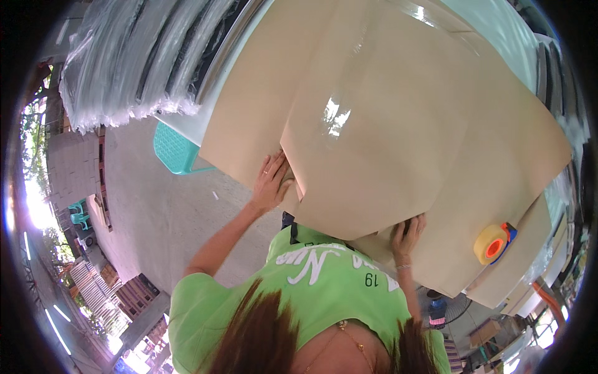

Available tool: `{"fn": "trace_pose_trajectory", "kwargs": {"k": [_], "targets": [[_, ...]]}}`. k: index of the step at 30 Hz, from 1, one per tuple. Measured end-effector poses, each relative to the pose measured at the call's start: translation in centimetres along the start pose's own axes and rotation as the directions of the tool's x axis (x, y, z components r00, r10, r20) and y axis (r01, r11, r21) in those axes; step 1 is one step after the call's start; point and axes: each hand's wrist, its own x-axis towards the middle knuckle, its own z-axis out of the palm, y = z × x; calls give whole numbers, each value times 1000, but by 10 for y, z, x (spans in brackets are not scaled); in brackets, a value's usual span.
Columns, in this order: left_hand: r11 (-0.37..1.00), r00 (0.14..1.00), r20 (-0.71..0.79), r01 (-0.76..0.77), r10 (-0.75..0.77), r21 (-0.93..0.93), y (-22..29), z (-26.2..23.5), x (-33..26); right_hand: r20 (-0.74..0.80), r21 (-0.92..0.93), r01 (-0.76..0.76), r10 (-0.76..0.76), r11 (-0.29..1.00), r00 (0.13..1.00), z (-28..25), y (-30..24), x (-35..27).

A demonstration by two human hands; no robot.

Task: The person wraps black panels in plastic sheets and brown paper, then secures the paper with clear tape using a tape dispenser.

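A person in a bright green short-sleeved shirt (324,274) is leaning over a large object wrapped in glossy tan paper (386,124), which is filling the upper centre and right of the frame. Several big sheets of the paper are overlapping, and light is glaring off the shiny surface near the middle.

The left hand (271,181) is lying just left of centre, fingers spread and flat, pressing on the lower left edge of the tan paper where one sheet is folding under another. A ring is showing on one finger. The hand is open against the paper, not gripping it.

The right hand (408,234) is sitting right of centre, lower down, with its fingers curling over the bottom edge of the front sheet and pinching that edge. A thin bracelet is circling the wrist.

A yellow roll of tape on an orange and blue dispenser (494,243) is resting on the paper at the lower right, near the right hand but not touching it.

At the upper left, a bundle wrapped in clear plastic film (137,62) is lying beside the wrapped object. Below it, a teal plastic chair (176,149) is standing on the grey concrete floor (162,212), just beside the paper's left edge. An electric fan (439,308) is showing at the lower right.
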Motion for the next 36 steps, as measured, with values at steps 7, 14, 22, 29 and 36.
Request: {"fn": "trace_pose_trajectory", "kwargs": {"k": [7, 14, 22, 29, 36], "targets": [[852, 795, 307, -505, 522, -139, -53, -43, 53, 641, 176, 574, -536, 799, 550, -40, 47, 77], [819, 667, 499, -544, 553, -181, -27, -28, 73, 776, 188, 554, -469, 811, 423, -2, 16, 99], [578, 309, 701, -796, 643, -180, -65, -44, 108, 679, 223, 670, -606, 708, 415, -23, 30, 103], [590, 392, 515, -749, 762, -301, -31, -45, 118, 797, 410, 361, -522, 838, 306, -32, 31, 115], [763, 530, 668, -640, 522, -89, 19, -60, 118, 562, 413, 479, -631, 775, 535, 2, 17, 85]]}}
